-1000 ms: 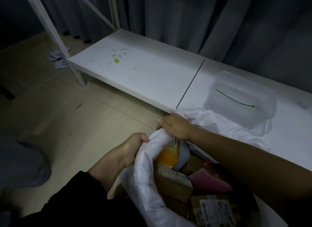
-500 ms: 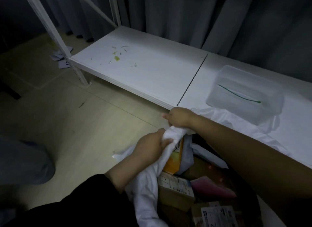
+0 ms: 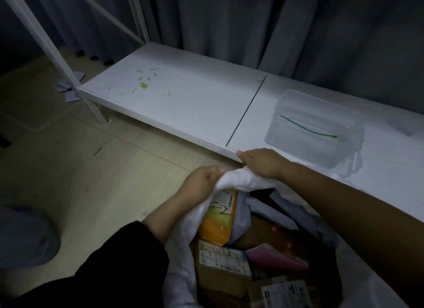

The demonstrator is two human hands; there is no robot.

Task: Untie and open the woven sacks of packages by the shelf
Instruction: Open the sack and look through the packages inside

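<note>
Two hands hold the top edge of a white woven sack (image 3: 183,243) low in the middle of the view, by the front edge of a white shelf (image 3: 195,106). The left hand (image 3: 202,181) has its fingers curled tight round a bunched bit of the sack's rim. The right hand (image 3: 263,163) sits at about 2 o'clock from it, very near, and grips the same rim from above — its knuckles are just beside the shelf's edge.

The sack's mouth is open at 5 o'clock from the hands. Inside are packages: an orange box (image 3: 220,218) standing right under the hands, a brown carton with a label (image 3: 222,266) below it, and a pink parcel (image 3: 277,257) to the right.

On the shelf, at 2 o'clock from the right hand, stands a clear plastic tub (image 3: 314,129) with a green tie (image 3: 307,126) in it — well apart from the sack. Small green scraps (image 3: 143,85) lie on the shelf at 11 o'clock. Grey curtains (image 3: 252,21) hang behind.
</note>
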